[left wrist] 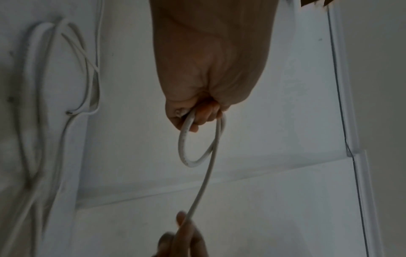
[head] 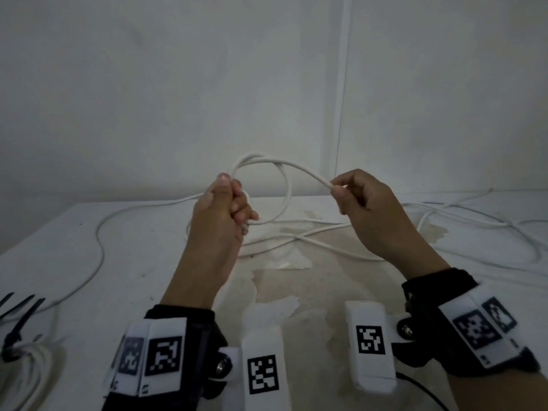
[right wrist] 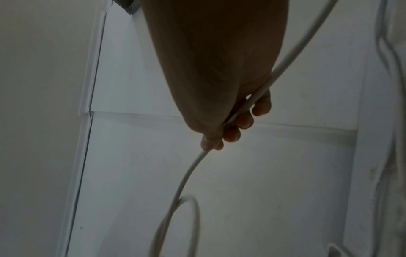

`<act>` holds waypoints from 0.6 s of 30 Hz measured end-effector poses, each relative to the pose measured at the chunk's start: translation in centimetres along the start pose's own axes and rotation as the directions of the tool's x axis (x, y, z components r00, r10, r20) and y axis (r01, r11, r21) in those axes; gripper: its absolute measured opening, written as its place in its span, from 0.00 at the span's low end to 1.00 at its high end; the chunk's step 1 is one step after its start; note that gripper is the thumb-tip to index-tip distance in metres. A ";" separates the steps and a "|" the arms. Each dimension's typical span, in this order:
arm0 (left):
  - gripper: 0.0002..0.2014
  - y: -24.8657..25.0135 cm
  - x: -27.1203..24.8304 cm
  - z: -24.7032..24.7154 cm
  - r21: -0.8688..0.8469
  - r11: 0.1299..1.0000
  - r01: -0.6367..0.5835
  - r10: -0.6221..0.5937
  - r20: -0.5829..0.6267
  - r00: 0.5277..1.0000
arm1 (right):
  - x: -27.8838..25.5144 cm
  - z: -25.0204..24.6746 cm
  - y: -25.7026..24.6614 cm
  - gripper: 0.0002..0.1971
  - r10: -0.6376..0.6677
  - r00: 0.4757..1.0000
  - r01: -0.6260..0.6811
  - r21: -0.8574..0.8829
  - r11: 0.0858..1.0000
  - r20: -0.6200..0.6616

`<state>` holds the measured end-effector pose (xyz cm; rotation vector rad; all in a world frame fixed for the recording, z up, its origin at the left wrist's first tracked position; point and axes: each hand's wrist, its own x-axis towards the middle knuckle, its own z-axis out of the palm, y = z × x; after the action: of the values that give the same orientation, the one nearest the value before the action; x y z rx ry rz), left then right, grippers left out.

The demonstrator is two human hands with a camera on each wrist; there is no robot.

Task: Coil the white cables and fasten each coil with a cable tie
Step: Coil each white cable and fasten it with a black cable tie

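- Nearest, at the near left corner of the table [head: 89, 232], a finished white coil [head: 28, 360] lies bound with a black cable tie [head: 12, 341]; more loose black ties [head: 17, 305] lie just beyond it by the left edge.
- Both wrists carry black straps with white marker blocks; a thin black lead [head: 424, 390] runs off the near edge by the right wrist.
- Mid-table, the surface shows a worn, stained patch [head: 284, 286] between the forearms.
- Left hand [head: 221, 215] is raised above the table, fingers curled tight round the gathered loops of the white cable [head: 267, 161]; the left wrist view shows the cable's cut end [left wrist: 179, 113] poking out beside the curled fingers [left wrist: 204, 118] and one small loop hanging from the fist.
- Right hand [head: 360, 200] is raised level with the left, thumb and fingers pinching the same cable where it leaves the loops; the right wrist view shows the strand running through the curled fingers [right wrist: 243, 121] and on past the palm.
- Between the hands the cable arches in a raised loop, clear of the table.
- Farther back, slack white cable [head: 311, 241] lies in crossing strands from the left side to the right edge; whether it is one cable or several cannot be told.
- Beyond the far edge stands a plain white wall [head: 178, 84] with a vertical white trunking strip [head: 342, 99].
- No container is in view.
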<state>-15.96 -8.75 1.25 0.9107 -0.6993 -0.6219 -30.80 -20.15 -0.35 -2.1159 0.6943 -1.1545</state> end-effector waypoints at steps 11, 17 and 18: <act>0.18 1.0 0.5 -1.4 0.203 0.966 -0.160 0.185 -0.113 0.976 | 0.2 0.6 2.8 0.08 -0.263 0.962 0.223 -0.351 0.909 -0.069; 0.18 0.2 0.4 -1.4 0.419 0.886 -0.198 0.250 -0.073 0.965 | -0.3 2.7 3.4 0.07 -0.381 0.922 0.367 -0.457 0.810 0.065; 0.18 0.0 0.4 -1.4 0.458 0.866 -0.200 0.256 -0.062 0.965 | -0.4 2.9 3.2 0.09 -0.402 0.912 0.396 -0.446 0.803 0.085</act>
<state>-14.63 -8.42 0.75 1.2591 -0.8440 -0.1867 -28.96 -21.25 -4.12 -2.7574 0.5775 -1.3225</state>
